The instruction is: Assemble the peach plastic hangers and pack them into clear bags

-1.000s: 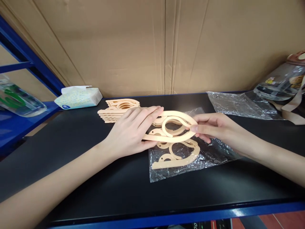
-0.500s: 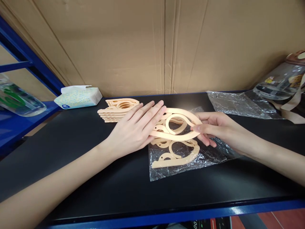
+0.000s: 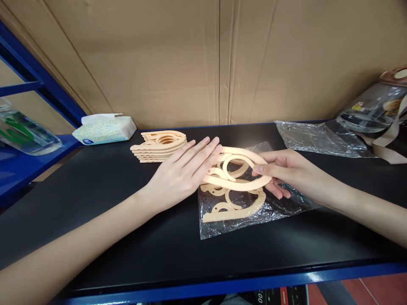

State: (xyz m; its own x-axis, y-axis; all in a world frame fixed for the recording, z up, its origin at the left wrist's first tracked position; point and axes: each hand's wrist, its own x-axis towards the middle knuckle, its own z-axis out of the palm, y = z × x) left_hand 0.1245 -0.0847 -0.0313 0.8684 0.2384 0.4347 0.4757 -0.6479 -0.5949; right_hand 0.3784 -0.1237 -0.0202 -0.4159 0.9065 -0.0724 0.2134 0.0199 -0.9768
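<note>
A peach folding hanger (image 3: pixel 238 184) with curved arms and a round hook is held slightly above a clear plastic bag (image 3: pixel 235 228). My left hand (image 3: pixel 181 176) lies over its left end, fingers long and close together on top. That end and most of my left thumb are hidden. At the other end, my right hand (image 3: pixel 280 171) pinches the hanger between thumb and fingers. Another folded hanger (image 3: pixel 235 215) lies at the bag, below the held one. Just behind my left hand sits a neat stack of matching hangers (image 3: pixel 155 148).
A tissue pack (image 3: pixel 104 129) rests at the back left of the black shelf (image 3: pixel 190 254). Another clear bag (image 3: pixel 321 137) lies at the back right, beside a strapped clear jug (image 3: pixel 369 110). Blue frame bars (image 3: pixel 60 97) and a bottle (image 3: pixel 25 131) stand at the left.
The held hanger has moved slightly down and right at its right end, where its two arms look less closely joined. Both hands have shifted only a little.
</note>
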